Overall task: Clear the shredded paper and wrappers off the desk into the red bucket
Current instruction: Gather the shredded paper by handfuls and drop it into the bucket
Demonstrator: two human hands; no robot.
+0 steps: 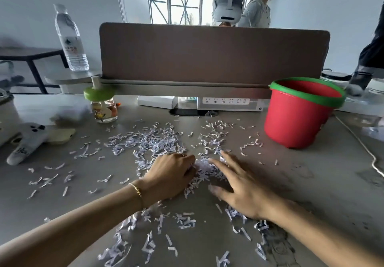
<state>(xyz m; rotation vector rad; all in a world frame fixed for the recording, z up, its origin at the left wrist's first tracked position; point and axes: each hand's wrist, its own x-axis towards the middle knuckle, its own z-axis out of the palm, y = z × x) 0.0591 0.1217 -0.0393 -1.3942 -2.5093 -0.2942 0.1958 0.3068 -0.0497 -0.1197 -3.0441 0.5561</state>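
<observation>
Pale shredded paper is strewn over the grey desk, thickest in the middle. A denser small heap of shreds lies between my two hands. My left hand, with a gold bracelet at the wrist, rests on the desk with fingers curled against the heap's left side. My right hand lies flat with fingers spread, touching the heap's right side. The red bucket with a green rim stands upright at the right rear of the desk, apart from both hands.
A brown divider panel closes the back of the desk, with a power strip under it. At the left stand a green-lidded jar, a water bottle and a grey plush toy. A white cable runs along the right. People stand behind the divider.
</observation>
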